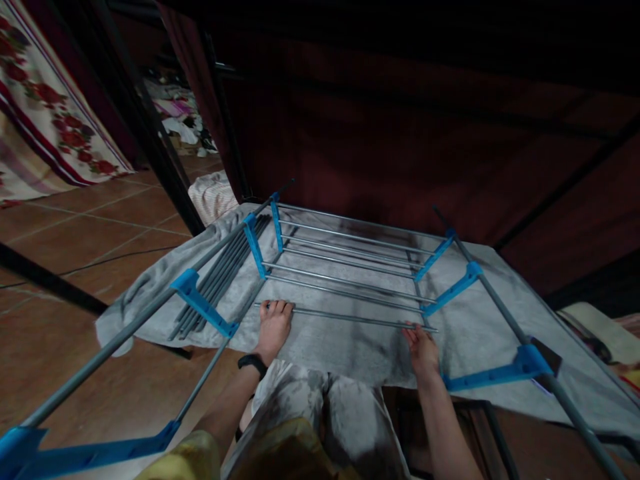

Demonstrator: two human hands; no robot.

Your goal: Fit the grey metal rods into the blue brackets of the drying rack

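Note:
A thin grey metal rod (pixel 350 319) lies crosswise in front of me, with a hand at each end. My left hand (pixel 275 327) is closed over its left end, and a dark band circles that wrist. Near the right end, my right hand (pixel 421 347) pinches the same rod between thumb and fingers. Around them stands a rack frame of grey tubes (pixel 500 303) with blue plastic brackets (pixel 203 303). Beyond my hands, several crossbars (pixel 350 280) span the left and right brackets. The nearer brackets, such as the blue one at right (pixel 495 378), have no crossbar between them.
A bundle of loose grey rods (pixel 223 280) lies on the grey cloth-covered table (pixel 330 347) at left. A dark flat object (pixel 547 360) sits behind the right tube. Dark red curtain (pixel 375 153) hangs behind. Black posts (pixel 145 127) and a tiled floor (pixel 135 207) are at left.

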